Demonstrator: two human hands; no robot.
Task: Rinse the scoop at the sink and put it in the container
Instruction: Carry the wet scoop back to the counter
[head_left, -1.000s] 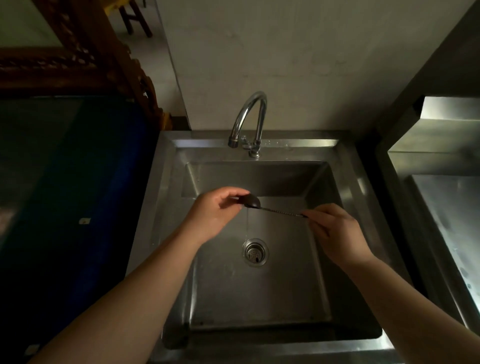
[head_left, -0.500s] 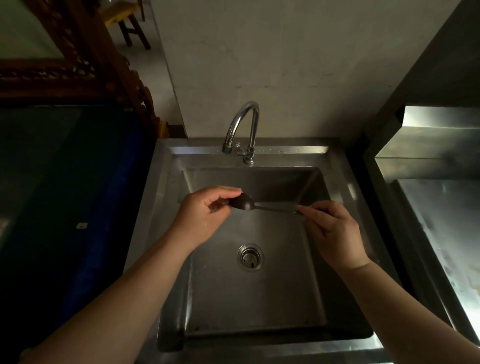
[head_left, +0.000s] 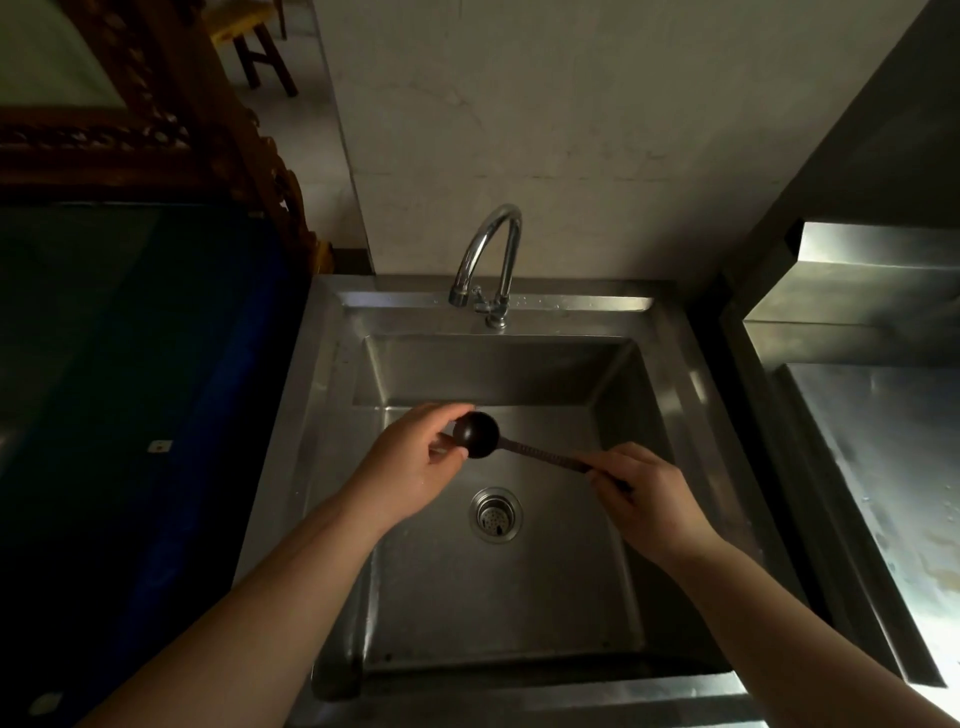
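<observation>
I held the scoop (head_left: 476, 434) over the sink (head_left: 675, 332) basin, above the drain (head_left: 495, 514). My right hand (head_left: 647, 493) pinched the handle; my left hand (head_left: 415, 462) fingers curled around the bowl. No water was visible at the faucet (head_left: 488, 254). Recommended: rub every bowl surface under the spout.

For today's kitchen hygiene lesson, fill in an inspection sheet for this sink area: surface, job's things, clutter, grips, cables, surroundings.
Surface: steel sink, basin bare; drain strainer at its middle.
Job's things: dark scoop held over the basin; container not seen.
Clutter: nothing seen.
Grips: left hand fingers the scoop's bowl; right hand pinches its handle.
Cables: nothing seen.
Surroundings: faucet behind, no water visible; steel counter to the right; carved wooden frame at the upper left.
</observation>
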